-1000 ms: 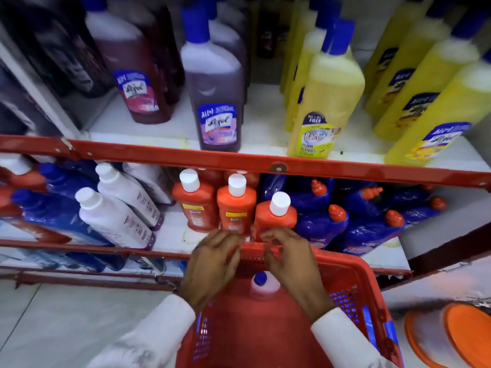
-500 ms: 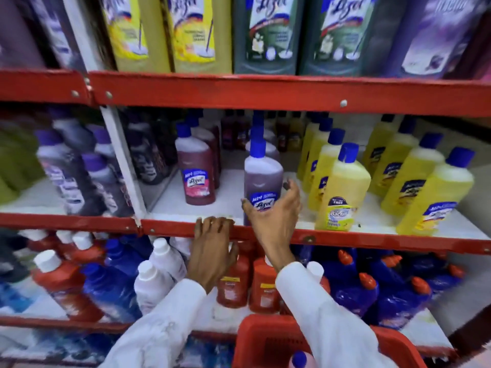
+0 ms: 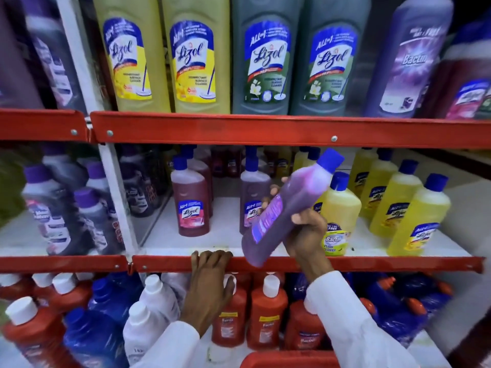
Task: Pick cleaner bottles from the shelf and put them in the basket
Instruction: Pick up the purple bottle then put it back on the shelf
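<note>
**Purple Lizol bottle held clear of the middle shelf**

The right hand (image 3: 305, 235) is gripping a purple cleaner bottle (image 3: 287, 208), fingers wrapped tight around the lower body, thumb pressing the near side. The bottle is tilting, its blue cap (image 3: 330, 160) pointing up and to the right, its base hanging just in front of the red shelf lip (image 3: 372, 264). It is touching no shelf surface.

The left hand (image 3: 210, 282) is resting on that same red shelf lip, to the left of the held bottle, fingers curling over the edge, holding no bottle. Both wrists are showing white sleeves.

Behind the held bottle, on the white shelf board above the lip, another purple Lizol bottle (image 3: 252, 203) is standing upright; left of it, a reddish-brown Lizol bottle (image 3: 190, 203) is standing. Right of the held bottle, a row of yellow cleaner bottles (image 3: 414, 216) with blue caps is standing, the nearest labelled Bactin.

Below the lip, orange Bactin bottles (image 3: 265, 314) with white caps are standing, with white and blue bottles alongside. One level above the lip, large yellow and grey-green Lizol bottles are lining the top shelf.

The red basket (image 3: 287, 359) is showing only its rim at the frame bottom, well below the held bottle, directly under the right forearm.
</note>
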### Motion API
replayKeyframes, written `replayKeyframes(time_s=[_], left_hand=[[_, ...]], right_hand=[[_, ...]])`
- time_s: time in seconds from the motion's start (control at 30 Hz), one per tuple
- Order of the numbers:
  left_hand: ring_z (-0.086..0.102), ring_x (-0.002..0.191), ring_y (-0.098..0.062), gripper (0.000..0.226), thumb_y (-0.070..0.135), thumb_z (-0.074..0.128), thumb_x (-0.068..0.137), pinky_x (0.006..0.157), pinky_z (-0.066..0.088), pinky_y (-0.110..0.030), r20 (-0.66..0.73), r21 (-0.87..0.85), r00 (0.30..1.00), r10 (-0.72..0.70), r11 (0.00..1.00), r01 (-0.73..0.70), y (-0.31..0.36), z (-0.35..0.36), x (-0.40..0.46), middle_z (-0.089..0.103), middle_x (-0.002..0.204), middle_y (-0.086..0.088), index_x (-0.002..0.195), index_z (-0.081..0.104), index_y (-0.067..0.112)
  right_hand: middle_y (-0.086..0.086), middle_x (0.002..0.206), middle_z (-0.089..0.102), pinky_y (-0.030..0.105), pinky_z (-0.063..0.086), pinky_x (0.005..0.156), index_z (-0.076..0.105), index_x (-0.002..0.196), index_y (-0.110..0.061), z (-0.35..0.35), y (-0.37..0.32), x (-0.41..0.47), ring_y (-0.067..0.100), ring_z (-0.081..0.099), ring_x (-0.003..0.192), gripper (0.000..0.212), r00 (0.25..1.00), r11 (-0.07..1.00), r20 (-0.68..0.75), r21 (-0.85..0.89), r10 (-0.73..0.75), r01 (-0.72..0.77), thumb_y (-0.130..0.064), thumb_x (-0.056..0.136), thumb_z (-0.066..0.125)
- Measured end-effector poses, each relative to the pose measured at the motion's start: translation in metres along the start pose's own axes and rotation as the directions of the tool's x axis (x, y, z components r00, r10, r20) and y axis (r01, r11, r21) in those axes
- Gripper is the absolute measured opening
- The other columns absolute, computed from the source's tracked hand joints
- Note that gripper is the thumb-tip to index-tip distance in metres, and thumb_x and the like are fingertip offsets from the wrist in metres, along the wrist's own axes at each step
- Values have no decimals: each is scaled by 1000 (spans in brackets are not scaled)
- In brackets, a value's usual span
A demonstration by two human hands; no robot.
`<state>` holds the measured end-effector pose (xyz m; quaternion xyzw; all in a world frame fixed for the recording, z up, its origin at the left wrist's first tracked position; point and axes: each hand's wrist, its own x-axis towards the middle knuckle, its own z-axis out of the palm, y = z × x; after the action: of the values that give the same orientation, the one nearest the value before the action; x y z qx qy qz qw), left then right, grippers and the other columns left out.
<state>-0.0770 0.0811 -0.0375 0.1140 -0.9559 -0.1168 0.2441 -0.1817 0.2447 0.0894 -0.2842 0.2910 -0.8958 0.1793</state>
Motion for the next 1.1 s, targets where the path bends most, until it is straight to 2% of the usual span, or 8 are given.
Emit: replayKeyframes(time_s=[0.17,0.33,0.4,0.5,0.6,0.77,0.97,1.1], left_hand=[[56,113,-26,48,31,64,73,109,36,-55,-2,-19,1000,6,1000,-6,-6,8,2,66,123,2,121,57,27],[57,110,-27,49,31,63,72,109,30,-51,-24,-15,1000,1,1000,-2,-6,12,3,67,121,1,120,60,26],[57,110,-26,49,32,63,72,109,29,-49,-31,-12,1000,4,1000,-4,-6,12,3,68,120,2,121,60,26],[57,114,-26,48,33,64,75,113,31,-52,-38,-20,999,-12,1000,12,-5,11,3,67,123,2,123,59,27],[57,112,-24,50,33,64,73,114,26,-48,-44,-3,999,-15,1000,15,-1,10,2,67,121,4,123,58,29],[52,120,-22,51,32,62,77,119,18,-47,-25,-36,999,-35,999,35,1,5,2,64,128,6,128,55,31],[50,123,-20,51,29,61,77,119,7,-40,-24,-80,999,-24,997,22,2,3,2,62,130,6,128,56,29],[48,123,-20,50,29,58,78,119,6,-39,-27,-96,999,-18,995,15,2,3,2,62,130,5,127,56,28]], right_hand=[[11,93,39,42,31,72,37,116,-6,13,-24,-9,29,39,77,92,915,932,378,260,141,-251,-28,32,66],[10,86,50,37,43,70,42,113,-9,15,-37,-17,26,48,67,80,822,910,559,276,109,-309,-29,38,61],[13,89,56,38,45,71,48,114,-4,14,-40,-23,28,51,69,78,873,941,479,243,95,-236,-27,41,63],[8,82,68,35,49,67,68,102,-6,9,-36,-26,24,62,70,73,997,996,-10,-25,-82,81,-24,32,76],[-4,90,68,24,52,60,57,118,-14,14,-25,-20,9,65,74,80,888,852,-276,-482,-368,204,-26,43,80],[5,123,59,3,46,71,39,132,-18,8,7,-6,16,60,103,98,839,568,-226,-815,-495,116,-45,51,88],[6,129,54,32,60,87,34,135,-15,-7,42,10,29,60,116,97,880,491,-217,-871,-423,22,-29,62,96],[9,130,55,0,48,69,34,132,-13,-14,58,16,27,60,114,93,893,474,-235,-880,-385,-27,-31,64,95]])
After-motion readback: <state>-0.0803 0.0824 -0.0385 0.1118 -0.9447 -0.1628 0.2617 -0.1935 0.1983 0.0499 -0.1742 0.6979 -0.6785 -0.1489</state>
